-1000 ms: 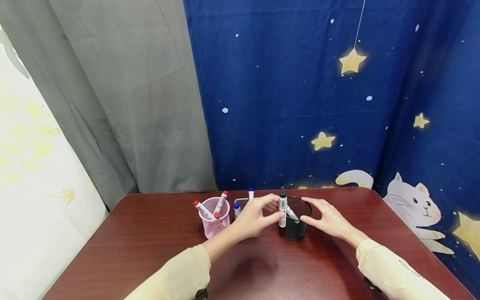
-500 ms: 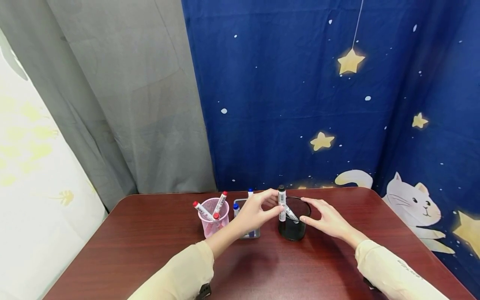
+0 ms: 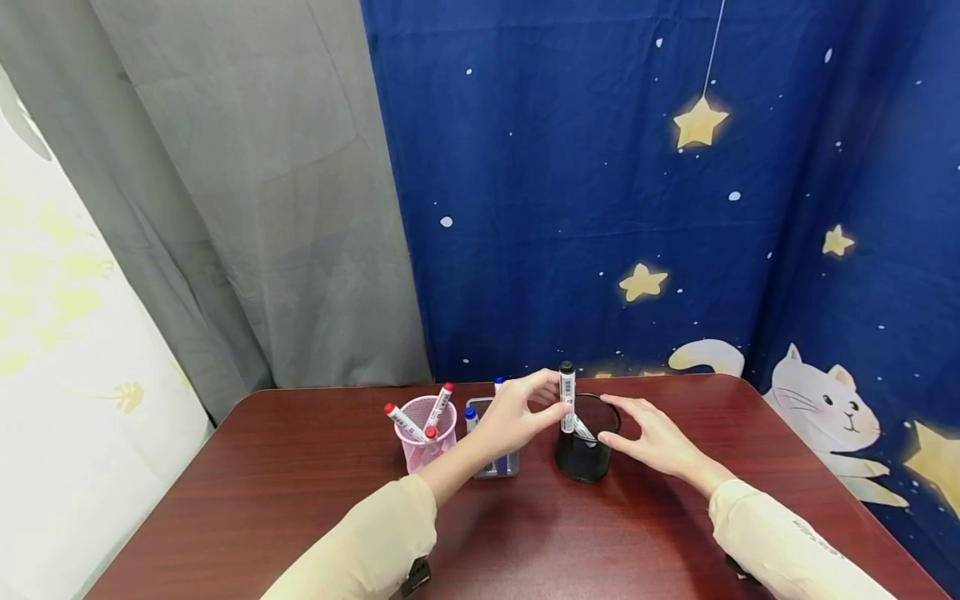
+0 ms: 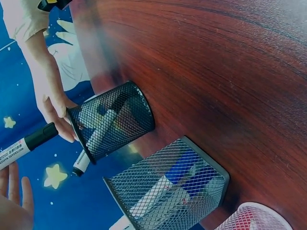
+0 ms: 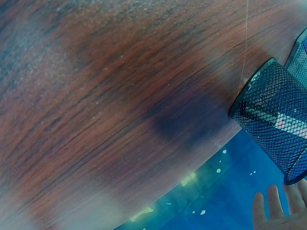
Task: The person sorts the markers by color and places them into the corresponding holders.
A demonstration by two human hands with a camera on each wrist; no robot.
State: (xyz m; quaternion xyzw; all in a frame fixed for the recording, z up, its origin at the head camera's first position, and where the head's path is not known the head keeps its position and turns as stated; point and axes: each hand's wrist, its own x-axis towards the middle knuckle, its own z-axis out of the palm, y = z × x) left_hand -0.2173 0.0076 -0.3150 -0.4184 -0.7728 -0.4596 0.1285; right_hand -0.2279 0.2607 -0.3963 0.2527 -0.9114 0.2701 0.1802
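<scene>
My left hand (image 3: 517, 414) pinches a whiteboard marker (image 3: 567, 400) with a black cap, upright at the black mesh pen cup's left rim. In the left wrist view this marker's lower black end (image 4: 41, 136) is just outside the cup's mouth. My right hand (image 3: 660, 435) holds the round black mesh pen cup (image 3: 583, 461) by its rim, with thumb and fingers on opposite sides. Inside that cup leans another marker (image 4: 101, 130), its black end sticking out past the rim. In the right wrist view, the fingers (image 5: 276, 203) reach the cup's rim.
Left of the black cup stands a grey mesh holder (image 4: 144, 167) with blue-capped markers. Farther left is a pink mesh cup (image 3: 420, 454) with red-capped markers. Everything stands on a dark red wooden table (image 3: 315, 467), with a blue curtain (image 3: 540, 208) behind.
My left hand has risen with the marker, which at first was lower, in front of the black cup's left side. My right hand has stayed at the cup's rim.
</scene>
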